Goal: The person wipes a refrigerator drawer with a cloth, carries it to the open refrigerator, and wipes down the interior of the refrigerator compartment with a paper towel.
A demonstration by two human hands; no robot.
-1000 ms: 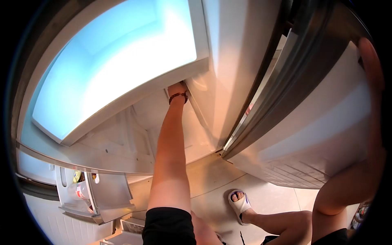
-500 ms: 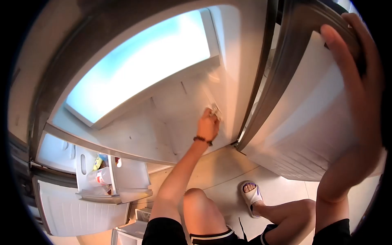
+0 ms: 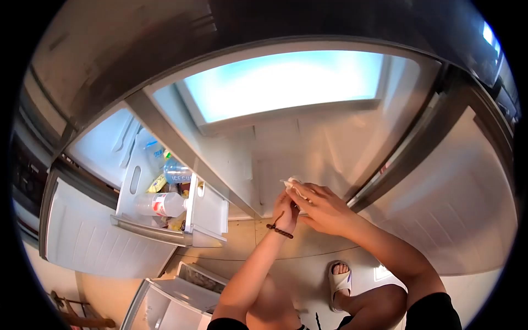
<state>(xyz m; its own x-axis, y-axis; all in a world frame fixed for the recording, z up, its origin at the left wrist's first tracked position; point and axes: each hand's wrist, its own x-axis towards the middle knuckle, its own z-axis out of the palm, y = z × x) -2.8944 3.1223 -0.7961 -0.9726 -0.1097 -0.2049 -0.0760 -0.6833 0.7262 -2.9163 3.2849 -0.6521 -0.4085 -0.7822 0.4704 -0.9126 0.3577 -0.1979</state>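
A crumpled white cloth, thin like a tissue, is bunched between my two hands in front of the open fridge compartment. My left hand, with a dark beaded bracelet at the wrist, closes round it from below. Over its top lie the fingers of my right hand, pressing it against the left; part of the cloth is hidden under them. Behind the hands are the compartment's white floor and walls, and a brightly lit panel is at the back.
The right door stands open beside my right arm. At left, a pulled-out drawer holds a plastic bottle and several packages, near another open door. A removed drawer lies on the floor by my left elbow.
My left hand has drawn back from the compartment's right wall with the cloth. My right hand has let go of the right door and joined it on the cloth. The view has shifted.
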